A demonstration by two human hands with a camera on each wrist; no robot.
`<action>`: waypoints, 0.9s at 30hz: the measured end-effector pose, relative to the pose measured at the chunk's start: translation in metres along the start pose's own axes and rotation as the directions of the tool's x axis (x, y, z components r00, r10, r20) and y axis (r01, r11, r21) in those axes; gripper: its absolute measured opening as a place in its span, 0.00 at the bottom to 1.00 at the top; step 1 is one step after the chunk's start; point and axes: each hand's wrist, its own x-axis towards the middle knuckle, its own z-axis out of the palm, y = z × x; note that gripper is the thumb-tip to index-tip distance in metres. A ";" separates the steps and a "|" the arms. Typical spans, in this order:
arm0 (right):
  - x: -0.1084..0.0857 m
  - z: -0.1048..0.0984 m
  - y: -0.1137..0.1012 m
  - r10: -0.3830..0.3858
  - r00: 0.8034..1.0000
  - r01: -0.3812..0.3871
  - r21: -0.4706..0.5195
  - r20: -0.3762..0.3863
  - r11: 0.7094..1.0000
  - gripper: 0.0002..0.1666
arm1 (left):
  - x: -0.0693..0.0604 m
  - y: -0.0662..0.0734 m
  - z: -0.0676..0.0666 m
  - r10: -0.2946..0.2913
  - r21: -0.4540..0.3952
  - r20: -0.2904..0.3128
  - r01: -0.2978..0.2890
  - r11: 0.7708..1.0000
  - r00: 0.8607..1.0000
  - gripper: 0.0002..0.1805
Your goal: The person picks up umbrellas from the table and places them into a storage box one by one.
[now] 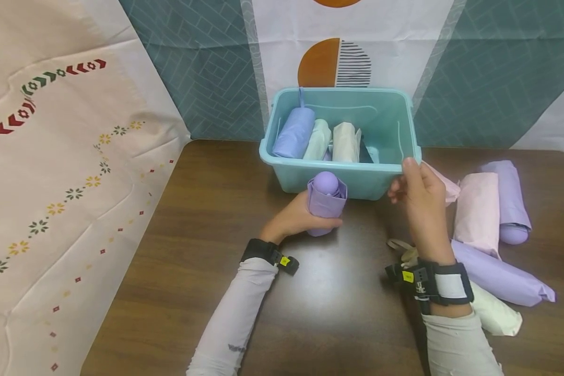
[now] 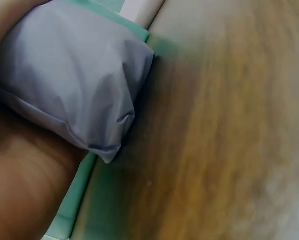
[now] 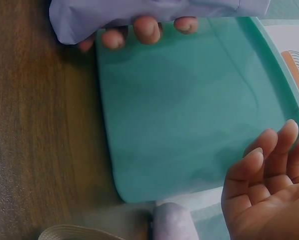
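In the head view my left hand [image 1: 289,218] grips a purple folded umbrella [image 1: 326,203] in its sleeve, its rounded handle end up, in front of a teal bin [image 1: 291,177]. The left wrist view shows the sleeve's creased lower end [image 2: 104,110] close up, just above the table. My right hand [image 1: 425,206] holds the bin's front right corner, thumb at the rim and fingers curled below it. Inside the bin lie a blue-purple umbrella [image 1: 295,133], a mint one [image 1: 318,140] and a cream one [image 1: 345,142]. Deeper contents are partly hidden.
Right of the bin on the brown table [image 1: 192,209] lie a pink umbrella [image 1: 477,211], a purple one [image 1: 507,196], another purple one [image 1: 503,277] and a pale green one [image 1: 495,312]. A patterned cloth [image 1: 207,83] hangs behind the bin.
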 end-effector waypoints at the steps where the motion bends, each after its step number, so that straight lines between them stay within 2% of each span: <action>1: 0.000 0.000 0.000 0.000 1.000 0.000 -0.002 0.001 1.000 0.26 | 0.000 0.000 0.000 0.006 0.015 -0.009 -0.006 1.000 1.000 0.36; 4: 0.000 0.000 0.000 0.002 1.000 -0.002 -0.013 0.001 1.000 0.26 | -0.001 0.001 -0.001 0.020 0.059 -0.022 -0.018 0.998 1.000 0.36; 10: 0.000 0.000 0.001 0.005 1.000 -0.005 -0.034 -0.002 0.999 0.26 | -0.004 0.009 -0.005 0.038 0.149 -0.012 -0.035 0.988 0.999 0.35; 17: 0.001 -0.002 0.002 0.010 1.000 -0.011 -0.062 -0.008 0.998 0.27 | -0.007 0.027 -0.007 0.071 0.220 0.031 -0.076 0.973 0.997 0.30; 22: 0.001 -0.002 0.003 0.009 1.000 -0.010 -0.065 -0.010 0.998 0.27 | -0.009 0.043 -0.005 0.128 0.252 0.042 -0.134 0.958 0.991 0.27; 27: 0.001 -0.002 0.003 0.011 1.000 -0.012 -0.059 -0.011 0.998 0.27 | -0.013 0.058 -0.003 0.170 0.233 0.009 -0.167 0.958 0.985 0.27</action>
